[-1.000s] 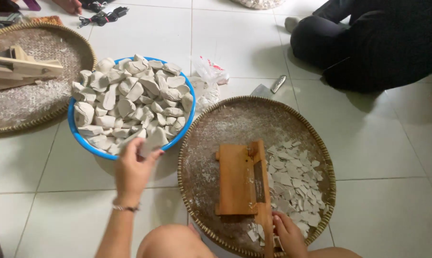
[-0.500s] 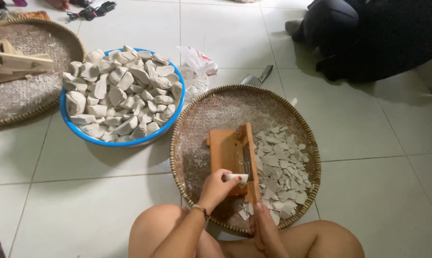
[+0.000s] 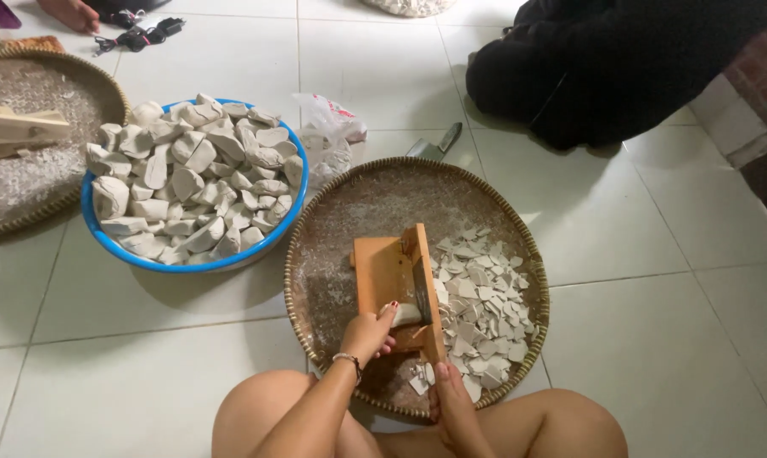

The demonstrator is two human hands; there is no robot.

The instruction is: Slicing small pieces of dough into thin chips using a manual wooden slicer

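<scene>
While seated: woven tray sits in front.
Left hand: gripping white chunk on wooden slicer.
Right hand: fingers closed on slicer's near end.
Slices: piled right.

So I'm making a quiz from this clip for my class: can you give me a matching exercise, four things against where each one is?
Things:
1. left hand
2. right hand
3. white chunks
4. thin white slices

Places:
A. heaped in the blue basin
B. at the near end of the wooden slicer
C. pressing a white piece on the slicer
D. spread in the woven tray, right of the slicer

Pairs: 1-C, 2-B, 3-A, 4-D
</scene>
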